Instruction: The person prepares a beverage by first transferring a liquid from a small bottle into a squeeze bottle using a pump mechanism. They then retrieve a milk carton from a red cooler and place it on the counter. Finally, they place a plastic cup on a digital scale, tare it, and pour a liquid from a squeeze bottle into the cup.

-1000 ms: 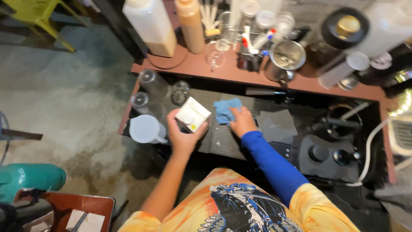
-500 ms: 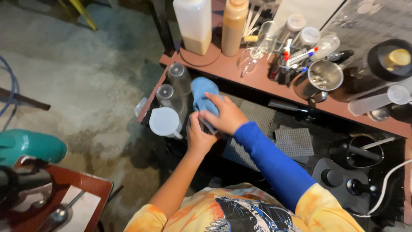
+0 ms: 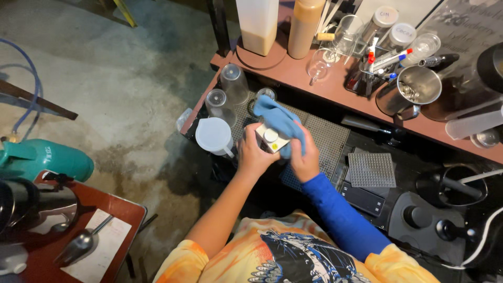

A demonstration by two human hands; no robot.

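Your left hand point(image 3: 253, 157) has its grip wrapped around a small white box point(image 3: 271, 138), fingers curled on its near side and holding it up above the dark perforated mat point(image 3: 327, 139) of the lower worktop. Your right hand point(image 3: 304, 160) is pinching a blue cloth point(image 3: 277, 118) against the box; the cloth drapes over the box's top and far side, so that only the box's near face, with a round white button on it, shows. The two hands sit close together, nearly touching around the box.

Just left of your left hand stands a white-lidded jug point(image 3: 214, 136), and beyond it two clear plastic cups point(image 3: 233, 83) stand upside down at the edge of the mat. On the raised brown shelf point(image 3: 335, 91) behind are a tall white container point(image 3: 257, 23), a brown bottle point(image 3: 304, 26), glassware, a holder of pens and a steel pitcher point(image 3: 411, 91). To your right lie a small grey grid point(image 3: 372, 170) and black machine parts. A teal gas cylinder point(image 3: 44, 160) lies on the floor at far left.
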